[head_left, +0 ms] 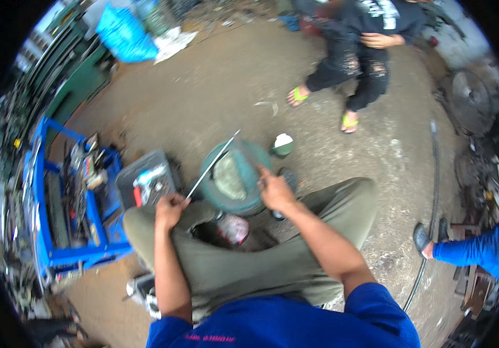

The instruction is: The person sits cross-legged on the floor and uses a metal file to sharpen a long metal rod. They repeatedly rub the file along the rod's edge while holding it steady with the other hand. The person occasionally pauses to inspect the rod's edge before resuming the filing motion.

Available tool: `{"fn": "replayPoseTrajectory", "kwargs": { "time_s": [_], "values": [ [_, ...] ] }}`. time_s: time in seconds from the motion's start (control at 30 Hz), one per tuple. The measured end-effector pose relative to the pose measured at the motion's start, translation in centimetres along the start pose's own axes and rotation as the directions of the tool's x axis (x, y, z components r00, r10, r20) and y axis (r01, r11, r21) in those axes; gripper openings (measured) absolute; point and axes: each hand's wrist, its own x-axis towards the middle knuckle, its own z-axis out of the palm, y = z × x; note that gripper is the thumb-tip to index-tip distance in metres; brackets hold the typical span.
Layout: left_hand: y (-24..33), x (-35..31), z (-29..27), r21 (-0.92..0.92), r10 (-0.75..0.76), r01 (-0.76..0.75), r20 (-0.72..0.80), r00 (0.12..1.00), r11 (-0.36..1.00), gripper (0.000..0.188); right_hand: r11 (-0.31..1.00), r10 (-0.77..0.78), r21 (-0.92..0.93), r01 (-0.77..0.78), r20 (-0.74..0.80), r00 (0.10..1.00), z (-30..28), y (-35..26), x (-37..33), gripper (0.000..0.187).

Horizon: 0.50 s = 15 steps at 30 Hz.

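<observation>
My left hand [171,210] is closed on the lower end of a long thin metal rod [213,165], which slants up and to the right across a round green basin [207,185]. In the basin lies a pale, flat, stone-like block [228,177]. My right hand [275,189] is at the basin's right side, its fingers curled and the index finger pointing forward. A dark narrow strip runs from near those fingertips over the basin, too blurred to name. Just beyond the basin's far right edge sits a small green and white cup-like container [283,144].
A grey bin [123,187] of small items stands left of the basin, beside a blue metal frame [41,191] holding tools. Ahead sits a person in dark trousers [342,64]. Another person's blue-clad leg [464,245] and a black hose [435,168] are at right, near a fan [469,95].
</observation>
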Motion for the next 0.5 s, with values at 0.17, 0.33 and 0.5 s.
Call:
{"fn": "replayPoseTrajectory", "kwargs": {
  "time_s": [0.17, 0.33, 0.5],
  "values": [
    [-1.0, 1.0, -0.1, -0.043, 0.062, -0.072, -0.196, 0.979, 0.996, 0.019, 0.993, -0.069, 0.090, 0.072, -0.034, 0.997, 0.3, 1.1, 0.0, 0.057],
    [-0.9, 1.7, -1.5, -0.077, -0.024, -0.010, -0.420, 0.907, 0.997, 0.018, 0.959, -0.081, 0.258, 0.115, -0.139, 0.987, 2.0, 1.1, -0.1, 0.055],
    [0.5, 1.6, -1.9, -0.040, 0.097, -0.171, -0.690, 0.717, 0.984, 0.026, 0.963, -0.118, 0.234, 0.135, -0.088, 0.989, 2.7, 1.0, -0.3, 0.063]
  ]
}}
